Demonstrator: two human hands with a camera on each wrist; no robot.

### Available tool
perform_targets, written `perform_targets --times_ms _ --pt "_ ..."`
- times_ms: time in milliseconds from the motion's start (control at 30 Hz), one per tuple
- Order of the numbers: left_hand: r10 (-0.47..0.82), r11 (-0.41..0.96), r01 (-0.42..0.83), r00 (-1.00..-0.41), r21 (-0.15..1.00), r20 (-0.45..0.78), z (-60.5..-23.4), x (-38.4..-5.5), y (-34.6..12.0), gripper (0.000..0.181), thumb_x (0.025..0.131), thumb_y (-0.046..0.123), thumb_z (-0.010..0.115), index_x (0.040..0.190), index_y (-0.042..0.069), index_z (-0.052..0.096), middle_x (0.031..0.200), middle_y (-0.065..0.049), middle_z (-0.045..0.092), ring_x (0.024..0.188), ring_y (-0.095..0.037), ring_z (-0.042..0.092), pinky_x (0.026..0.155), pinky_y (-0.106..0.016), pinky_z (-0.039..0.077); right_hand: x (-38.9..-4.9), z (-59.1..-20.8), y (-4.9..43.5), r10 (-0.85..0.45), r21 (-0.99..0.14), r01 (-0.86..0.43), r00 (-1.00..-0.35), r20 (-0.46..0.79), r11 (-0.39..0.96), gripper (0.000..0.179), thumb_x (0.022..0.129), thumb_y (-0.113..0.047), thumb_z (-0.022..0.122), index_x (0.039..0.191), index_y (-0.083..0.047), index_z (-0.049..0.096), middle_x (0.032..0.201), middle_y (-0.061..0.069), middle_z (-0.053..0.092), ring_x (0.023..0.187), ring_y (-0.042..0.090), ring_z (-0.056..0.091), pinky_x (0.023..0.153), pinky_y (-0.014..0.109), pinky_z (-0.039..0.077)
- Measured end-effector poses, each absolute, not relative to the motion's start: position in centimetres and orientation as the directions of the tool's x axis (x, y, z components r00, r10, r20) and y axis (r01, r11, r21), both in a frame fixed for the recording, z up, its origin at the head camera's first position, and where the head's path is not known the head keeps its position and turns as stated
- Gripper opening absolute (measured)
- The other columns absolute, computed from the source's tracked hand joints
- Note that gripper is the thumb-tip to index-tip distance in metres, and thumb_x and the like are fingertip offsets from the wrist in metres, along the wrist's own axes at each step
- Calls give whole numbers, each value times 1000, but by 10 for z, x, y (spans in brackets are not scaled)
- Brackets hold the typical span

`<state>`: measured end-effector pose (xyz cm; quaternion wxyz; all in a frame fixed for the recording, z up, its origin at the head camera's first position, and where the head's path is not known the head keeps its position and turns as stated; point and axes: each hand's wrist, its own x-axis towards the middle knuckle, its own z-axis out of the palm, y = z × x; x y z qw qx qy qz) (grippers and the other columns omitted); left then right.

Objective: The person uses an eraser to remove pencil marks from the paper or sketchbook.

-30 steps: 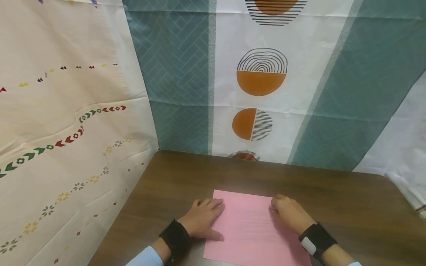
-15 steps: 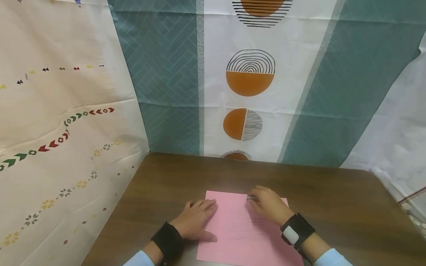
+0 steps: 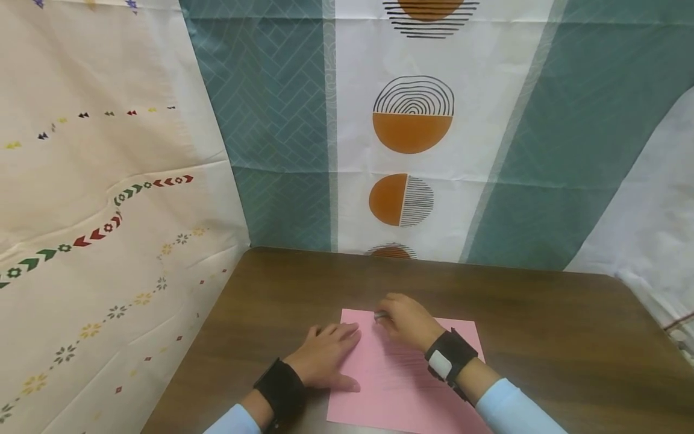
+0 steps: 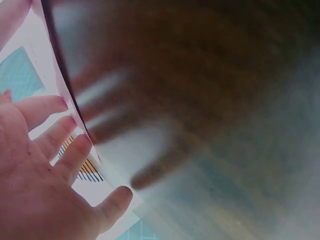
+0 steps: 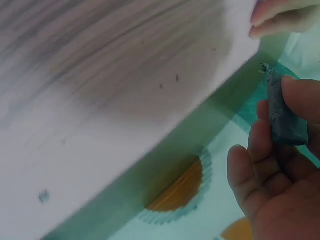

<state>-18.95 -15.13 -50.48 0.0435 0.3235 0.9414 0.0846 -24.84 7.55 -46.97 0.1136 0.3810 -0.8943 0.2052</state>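
A sheet of pink paper lies flat on the table, with faint grey strokes across its middle. My left hand rests with spread fingers on the sheet's left edge. In the head view my right hand is over the upper part of the sheet, left of its middle. Between thumb and fingers it pinches a dark grey eraser, whose worn end has crumbs clinging to it. The right wrist view shows smeared grey streaks and a few dark crumbs on the paper.
The brown wooden table extends around the sheet. Behind it hangs a green and white curtain with orange circles. A cream patterned cloth hangs along the left side, and a white cloth on the right.
My right hand has slid left with the eraser across the upper part of the paper, from near the right edge. The left hand stays on the left edge.
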Motion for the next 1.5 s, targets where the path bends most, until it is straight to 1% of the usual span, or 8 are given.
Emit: perform_targets --times_ms 100,300,433,533,667,933,1167,1500 --pt "621 772 606 -784 193 -24 -503 -189 -150 94 70 74 57 142 16 39 146 -2 34 128 -23 29 91 -64 29 -251 -476 71 -651 -284 -727 -687 323 626 11 75 -6 72 85 -11 68 76 -4 56 72 11 53 68 33 52" --pt "633 760 615 -773 212 -27 -500 -188 -149 94 70 72 58 142 15 39 146 -4 34 128 -25 29 91 -66 29 -249 -490 68 -664 -230 -702 -712 230 674 6 80 -9 69 85 -11 70 83 -2 60 81 15 58 75 36 52" --pt "633 761 616 -774 204 -25 -499 -188 -147 93 70 72 59 141 15 39 146 -3 33 128 -24 29 91 -65 29 -245 -487 71 -678 -158 -709 -705 210 688 8 77 -7 70 82 -13 72 78 -1 57 74 15 56 70 35 53" --pt "632 763 615 -775 200 -28 -501 -188 -145 93 70 72 58 142 16 39 147 -2 33 128 -24 29 91 -65 29 -241 -484 76 -689 -80 -709 -702 183 701 15 75 0 69 81 -13 72 74 0 54 69 14 54 67 34 53" --pt "627 768 609 -778 197 -43 -501 -188 -143 94 70 73 57 142 16 38 147 -2 33 128 -23 29 92 -65 28 -236 -485 88 -681 -20 -696 -707 190 717 20 72 7 68 79 -12 72 74 1 55 68 15 56 66 32 54" --pt "612 782 586 -786 213 -83 -493 -185 -143 93 71 71 58 142 15 38 148 -3 32 129 -24 28 95 -65 26 -229 -486 116 -650 -44 -674 -726 227 737 21 69 9 68 75 -11 71 72 -1 53 68 13 55 64 32 53" --pt "607 785 576 -789 230 -95 -494 -183 -146 94 70 72 57 143 16 37 148 -2 31 130 -24 27 96 -65 24 -223 -488 145 -621 -57 -647 -750 227 760 23 69 9 67 72 -14 69 68 -3 48 63 10 49 57 31 50" --pt "603 788 574 -793 223 -85 -496 -183 -150 93 71 72 57 143 16 37 148 -3 32 128 -25 28 94 -66 25 -216 -485 179 -559 -79 -586 -800 219 807 22 69 5 68 68 -16 66 65 -5 44 59 10 47 51 32 47"
